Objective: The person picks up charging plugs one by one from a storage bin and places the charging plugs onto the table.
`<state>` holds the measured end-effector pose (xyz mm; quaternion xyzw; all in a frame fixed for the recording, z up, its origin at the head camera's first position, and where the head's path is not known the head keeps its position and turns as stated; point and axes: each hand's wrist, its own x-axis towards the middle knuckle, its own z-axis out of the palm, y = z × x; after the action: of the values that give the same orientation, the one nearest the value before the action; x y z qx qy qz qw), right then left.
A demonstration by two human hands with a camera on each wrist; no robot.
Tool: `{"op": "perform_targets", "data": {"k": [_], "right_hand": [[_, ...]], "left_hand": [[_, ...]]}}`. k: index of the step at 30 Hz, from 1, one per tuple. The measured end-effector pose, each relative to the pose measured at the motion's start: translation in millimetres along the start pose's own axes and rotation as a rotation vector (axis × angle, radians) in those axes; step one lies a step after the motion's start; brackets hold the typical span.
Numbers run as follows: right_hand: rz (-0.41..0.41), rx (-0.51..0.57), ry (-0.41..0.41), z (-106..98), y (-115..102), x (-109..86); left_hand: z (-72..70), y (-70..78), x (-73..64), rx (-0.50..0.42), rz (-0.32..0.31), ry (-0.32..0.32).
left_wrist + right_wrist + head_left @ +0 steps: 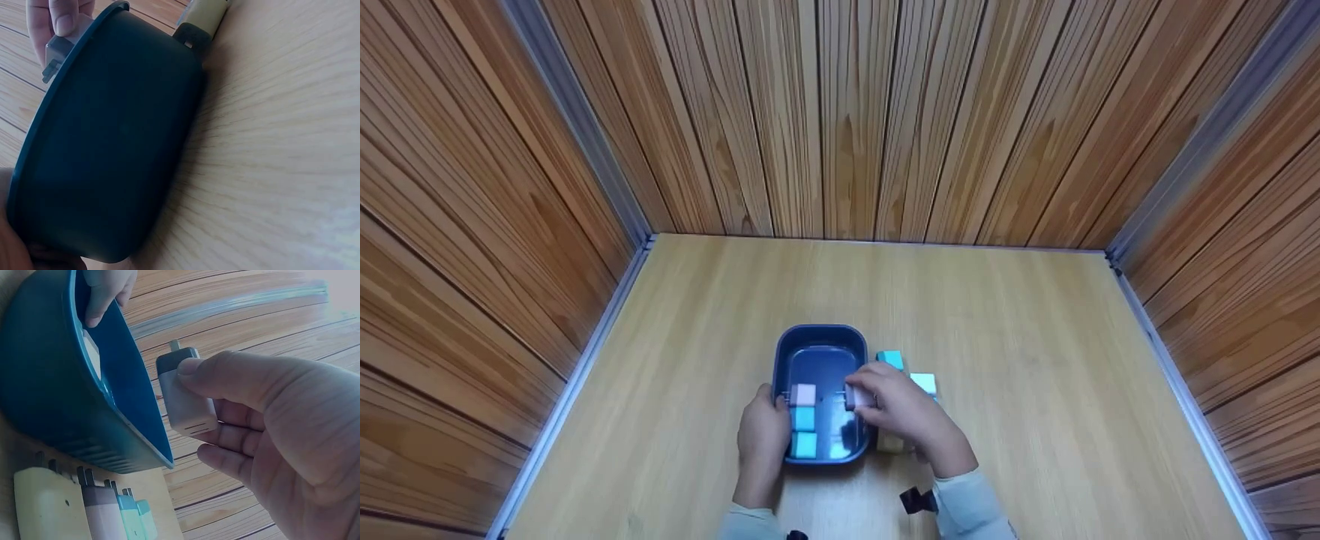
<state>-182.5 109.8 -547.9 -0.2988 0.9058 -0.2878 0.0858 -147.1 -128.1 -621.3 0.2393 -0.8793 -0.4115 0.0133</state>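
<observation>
A dark blue plastic bin (821, 331) stands on the table. My left hand (765, 431) grips its left rim, with the thumb over the edge; the fingers outside are mostly hidden in the head view. Over the bin's right side, my right hand (896, 401) pinches a pale pink plug charger (188, 399) with a dark end and metal prongs. The prongs point toward the bin's inside. Along the left inner side of the bin lie a pink charger (803, 395), a blue one (804, 418) and a teal one (804, 445).
Outside the bin's right wall, several chargers stand in a row with prongs up: a yellow one (50, 506), a pinkish one (104, 514) and teal ones (130, 517). My right hand partly covers this row in the head view. Wood-panelled walls (847, 120) enclose the table.
</observation>
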Motion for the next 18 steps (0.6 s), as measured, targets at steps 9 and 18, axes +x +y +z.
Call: {"op": "perform_targets", "data": {"k": [9,18], "right_hand": [[0.058,0.027,0.042,-7.2,6.4,-2.6],[0.079,-0.035,0.107,-16.7,15.6,-2.5]], "left_hand": [[0.2,0.8,-0.5,-0.003,-0.051,-0.04],[-0.7,2.4,0.4,0.003,-0.052,-0.033]]}}
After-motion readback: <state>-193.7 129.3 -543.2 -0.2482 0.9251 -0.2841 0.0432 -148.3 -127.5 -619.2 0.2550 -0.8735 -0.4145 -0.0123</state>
